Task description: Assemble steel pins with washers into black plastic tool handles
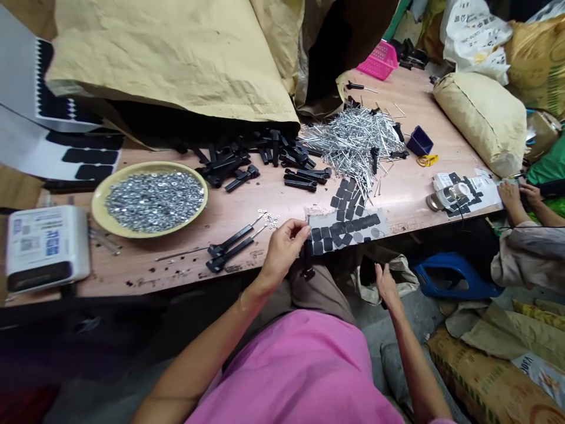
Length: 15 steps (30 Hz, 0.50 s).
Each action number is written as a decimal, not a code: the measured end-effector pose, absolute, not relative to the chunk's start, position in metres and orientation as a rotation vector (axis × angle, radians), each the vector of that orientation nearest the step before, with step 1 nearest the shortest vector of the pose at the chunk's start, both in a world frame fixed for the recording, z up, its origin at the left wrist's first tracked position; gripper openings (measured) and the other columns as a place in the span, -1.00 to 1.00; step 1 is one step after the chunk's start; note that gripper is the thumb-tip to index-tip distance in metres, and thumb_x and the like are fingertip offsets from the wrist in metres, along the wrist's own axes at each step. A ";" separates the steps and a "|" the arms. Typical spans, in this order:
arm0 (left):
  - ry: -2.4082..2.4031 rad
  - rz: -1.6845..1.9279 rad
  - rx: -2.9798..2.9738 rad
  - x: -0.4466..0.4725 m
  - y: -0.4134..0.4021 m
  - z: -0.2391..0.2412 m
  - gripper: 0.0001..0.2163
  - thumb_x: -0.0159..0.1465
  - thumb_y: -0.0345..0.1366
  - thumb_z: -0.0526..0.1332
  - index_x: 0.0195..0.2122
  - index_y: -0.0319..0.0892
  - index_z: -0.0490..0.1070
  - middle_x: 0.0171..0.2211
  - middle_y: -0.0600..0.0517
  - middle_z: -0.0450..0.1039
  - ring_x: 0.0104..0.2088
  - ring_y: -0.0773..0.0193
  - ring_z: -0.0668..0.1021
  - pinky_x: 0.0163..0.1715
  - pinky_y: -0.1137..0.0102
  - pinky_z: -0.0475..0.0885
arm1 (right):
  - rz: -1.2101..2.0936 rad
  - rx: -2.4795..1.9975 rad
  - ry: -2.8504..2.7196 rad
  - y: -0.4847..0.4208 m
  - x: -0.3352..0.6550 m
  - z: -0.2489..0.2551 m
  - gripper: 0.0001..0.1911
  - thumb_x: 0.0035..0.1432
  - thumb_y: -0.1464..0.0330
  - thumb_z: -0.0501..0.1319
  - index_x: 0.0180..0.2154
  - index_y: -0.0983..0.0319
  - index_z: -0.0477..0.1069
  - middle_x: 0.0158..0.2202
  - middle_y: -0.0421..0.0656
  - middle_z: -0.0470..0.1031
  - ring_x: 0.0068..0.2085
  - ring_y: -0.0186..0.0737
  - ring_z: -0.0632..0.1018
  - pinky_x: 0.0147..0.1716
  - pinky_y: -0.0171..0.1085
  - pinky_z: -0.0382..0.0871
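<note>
My left hand point(282, 250) is at the table's front edge, fingers curled around a black plastic piece point(306, 262) that hangs below the edge. It touches the corner of a grey sheet of black pads point(348, 228). My right hand point(386, 285) is lower, below the table near a beige bag point(397, 277), fingers closed on something dark that I cannot make out. Two assembled black handles with metal pins point(232, 246) lie left of my left hand, with a few small washers point(270, 219) beside them.
A yellow dish of silver washers point(152, 200) sits at left, a pile of black plastic parts point(260, 159) in the middle and a heap of metal pins point(353, 138) behind. Another person's hands point(518, 197) rest at the right table edge. A white box point(46, 247) stands far left.
</note>
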<state>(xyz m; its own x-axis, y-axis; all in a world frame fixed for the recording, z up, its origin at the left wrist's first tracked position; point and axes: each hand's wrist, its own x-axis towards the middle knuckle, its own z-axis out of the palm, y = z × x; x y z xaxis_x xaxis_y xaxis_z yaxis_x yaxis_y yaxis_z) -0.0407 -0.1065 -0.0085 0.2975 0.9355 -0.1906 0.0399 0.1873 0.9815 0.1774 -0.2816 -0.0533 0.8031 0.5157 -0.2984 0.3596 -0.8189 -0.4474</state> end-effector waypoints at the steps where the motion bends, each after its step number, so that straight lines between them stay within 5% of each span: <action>1: 1.052 0.828 1.126 -0.036 -0.109 -0.011 -0.80 0.05 -0.15 0.22 -0.44 -0.20 0.39 -0.51 0.10 0.38 -0.48 0.37 0.40 -0.49 0.48 0.32 | 0.482 -2.628 -0.698 -0.282 0.182 -0.050 -0.50 0.20 0.12 -0.07 -0.09 0.34 0.39 -0.11 0.18 0.48 -0.03 0.07 0.49 -0.11 -0.03 0.36; 3: 1.027 0.808 1.020 -0.026 -0.117 -0.017 -0.77 0.00 -0.14 0.26 -0.45 -0.21 0.39 -0.53 0.11 0.37 -0.50 0.38 0.40 -0.50 0.48 0.34 | 0.293 -2.572 -0.821 -0.274 0.179 -0.041 -0.49 0.20 0.12 -0.05 -0.05 0.34 0.38 0.07 0.21 0.37 0.14 0.11 0.35 0.08 0.06 0.20; 6: 1.007 0.766 0.932 -0.012 -0.134 -0.024 -0.74 -0.02 -0.10 0.27 -0.44 -0.20 0.38 -0.53 0.11 0.37 -0.49 0.37 0.42 -0.50 0.47 0.36 | 0.337 -2.249 -1.044 -0.253 0.146 -0.029 -0.56 0.21 0.14 -0.04 -0.07 0.27 0.39 0.03 0.09 0.43 0.09 -0.04 0.41 0.11 -0.05 0.21; 10: 1.064 0.773 0.962 -0.004 -0.154 -0.036 -0.75 0.03 -0.09 0.24 -0.42 -0.19 0.40 -0.45 0.06 0.40 -0.42 0.33 0.45 -0.45 0.46 0.36 | 0.922 -1.892 -0.963 -0.231 0.092 -0.029 -0.61 0.19 0.12 0.03 -0.06 0.19 0.34 -0.30 -0.13 0.53 -0.35 -0.23 0.54 -0.33 -0.27 0.42; 12: 1.131 0.821 1.000 -0.004 -0.160 -0.044 -0.79 0.04 -0.13 0.23 -0.44 -0.19 0.41 -0.44 0.05 0.40 -0.41 0.33 0.45 -0.40 0.45 0.36 | 1.058 -1.943 -0.911 -0.229 0.077 -0.032 -0.63 0.22 0.14 -0.02 -0.04 0.17 0.32 -0.52 -0.26 0.43 -0.60 -0.32 0.42 -0.54 -0.33 0.31; 15: 1.205 0.825 1.020 -0.008 -0.168 -0.056 -0.83 0.06 -0.17 0.21 -0.48 -0.18 0.41 -0.46 0.06 0.39 -0.43 0.33 0.46 -0.38 0.43 0.36 | 1.181 -2.074 -0.905 -0.231 0.072 -0.036 -0.65 0.25 0.22 -0.07 0.00 0.11 0.31 -0.60 -0.34 0.31 -0.69 -0.38 0.30 -0.60 -0.36 0.19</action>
